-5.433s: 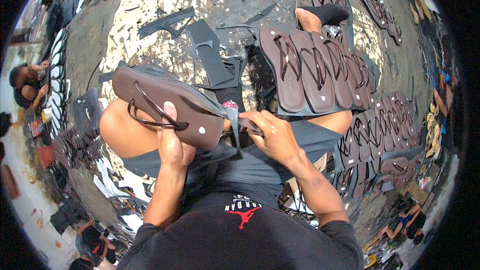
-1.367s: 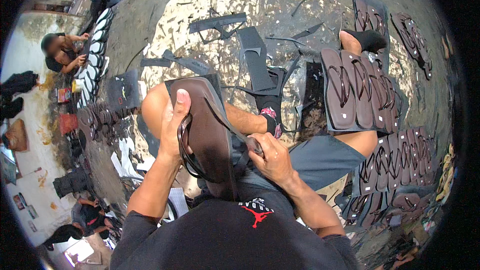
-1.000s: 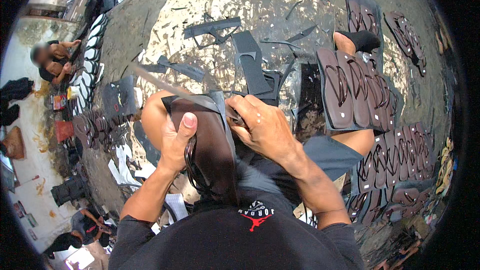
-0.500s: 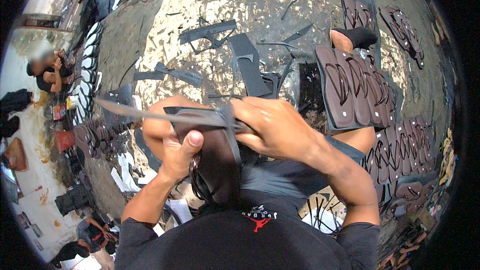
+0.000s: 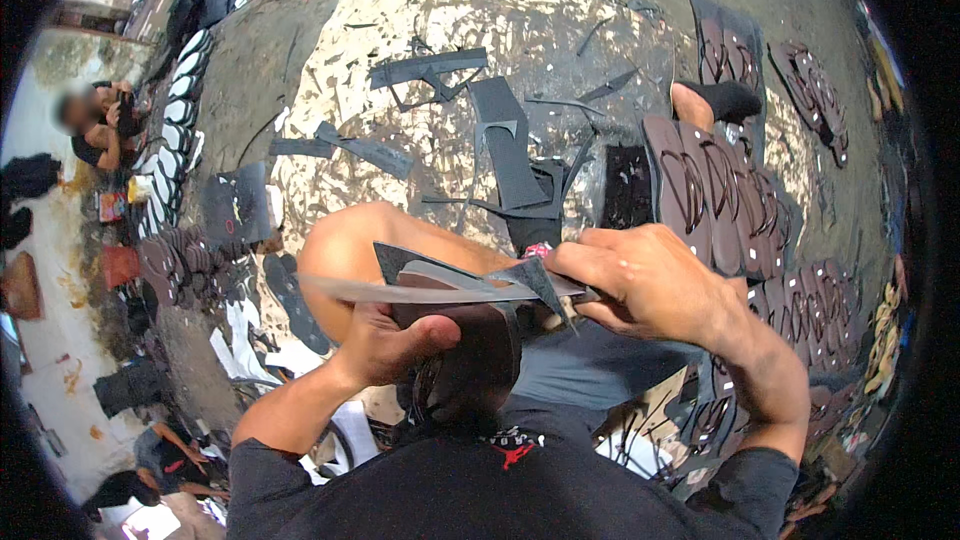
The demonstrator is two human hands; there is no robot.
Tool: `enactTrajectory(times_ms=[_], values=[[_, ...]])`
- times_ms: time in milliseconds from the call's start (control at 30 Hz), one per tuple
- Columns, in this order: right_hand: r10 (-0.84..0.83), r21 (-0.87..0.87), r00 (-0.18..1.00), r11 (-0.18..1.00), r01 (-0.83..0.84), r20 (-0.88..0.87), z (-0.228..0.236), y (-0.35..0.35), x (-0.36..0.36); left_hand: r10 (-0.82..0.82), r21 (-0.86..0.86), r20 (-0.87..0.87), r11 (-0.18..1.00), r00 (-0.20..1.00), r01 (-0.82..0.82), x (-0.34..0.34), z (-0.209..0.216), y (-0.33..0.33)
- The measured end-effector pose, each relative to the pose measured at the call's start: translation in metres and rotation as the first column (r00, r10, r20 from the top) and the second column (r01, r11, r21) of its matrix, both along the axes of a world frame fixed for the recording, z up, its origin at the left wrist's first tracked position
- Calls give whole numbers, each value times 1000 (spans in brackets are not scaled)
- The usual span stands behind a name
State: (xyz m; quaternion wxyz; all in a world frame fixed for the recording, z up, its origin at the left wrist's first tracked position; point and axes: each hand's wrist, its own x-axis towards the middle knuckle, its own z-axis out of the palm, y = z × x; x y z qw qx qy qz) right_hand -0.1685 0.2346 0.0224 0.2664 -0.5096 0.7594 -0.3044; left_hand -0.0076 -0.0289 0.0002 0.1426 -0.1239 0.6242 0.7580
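Note:
My left hand (image 5: pixel 390 348) grips a dark brown sandal (image 5: pixel 475 350) in front of my lap, thumb on its near face. Dark rubber sheet (image 5: pixel 388 262) sticks out past the sandal's far edge. My right hand (image 5: pixel 655 285) is closed round the handle of a long knife, the handle mostly hidden by the fingers. Its blade (image 5: pixel 400 290), partly blurred, reaches left across the sandal. A loose-looking flap of cut rubber (image 5: pixel 541 285) stands up beside the blade, near the right fingers. Something small and pink (image 5: pixel 538 251) shows next to those fingers.
Rubber offcuts (image 5: pixel 508 150) lie on the stained floor ahead. Rows of brown sandals (image 5: pixel 690 175) fill the right side, close to my foot (image 5: pixel 715 103). White-topped soles (image 5: pixel 180 105) line the left. Other people (image 5: pixel 95 130) sit further left.
The knife and my right hand have moved right and nearer to me. The sandal has shifted right, and a rubber flap now stands out from its edge.

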Motion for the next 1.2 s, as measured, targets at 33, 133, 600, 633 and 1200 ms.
enactTrajectory(times_ms=[33, 133, 600, 633, 1200], values=[[-9, 23, 1000, 1000, 9, -5, -3, 3, 1, -20, -7, -70, 1000, 997, 19, -6, 5, 5], [5, -40, 1000, 999, -6, -26, -10, -10, -3, -192, -31, -64, 981, 979, 190, -8, -6, 1], [312, 6, 949, 950, -312, -45, 16, -42, -31, -296, 206, 208, 945, 932, 254, -25, 23, 32], [268, 54, 963, 962, -268, 8, 28, -32, -35, -326, 278, 209, 924, 922, 264, -21, 11, 26], [-513, -312, 793, 734, 604, 328, -95, 8, 103, 596, 399, 259, 651, 760, -646, -33, -49, 68]])
